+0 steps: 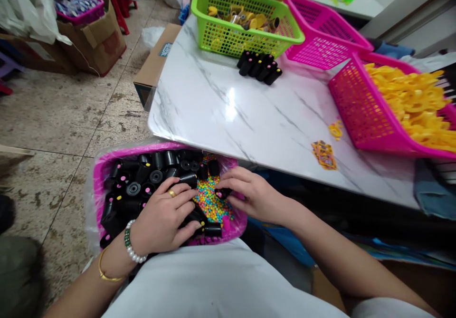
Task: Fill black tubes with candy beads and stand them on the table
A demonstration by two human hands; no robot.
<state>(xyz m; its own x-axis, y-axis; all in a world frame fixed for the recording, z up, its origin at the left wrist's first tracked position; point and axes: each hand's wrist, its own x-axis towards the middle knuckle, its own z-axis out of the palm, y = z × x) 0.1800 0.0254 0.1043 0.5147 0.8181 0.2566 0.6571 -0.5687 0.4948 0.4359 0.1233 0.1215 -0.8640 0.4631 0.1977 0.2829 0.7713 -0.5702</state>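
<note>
In my lap sits a pink basket (99, 175) lined with clear plastic. It holds many black plastic tubes (133, 188), some with a pink or yellow dot on the end, and small multicoloured beads (210, 197). My left hand (167, 218), wearing a ring and bracelets, curves over the tubes, with a black tube between its thumb and fingers, partly hidden. Over the beads, my right hand (242, 192) pinches a black tube with a pink dot, mostly covered by the fingers. A small pink piece (226, 223) lies near the basket's right end.
On the marble-patterned table (228, 104) stand a group of black tubes (260, 67), a green basket (245, 42) with yellow pieces, an upright-walled pink basket (320, 52), and another pink basket (359, 123) heaped with yellow parts. Small printed cards (324, 155) lie nearby. Cardboard boxes (94, 37) are on the floor at left.
</note>
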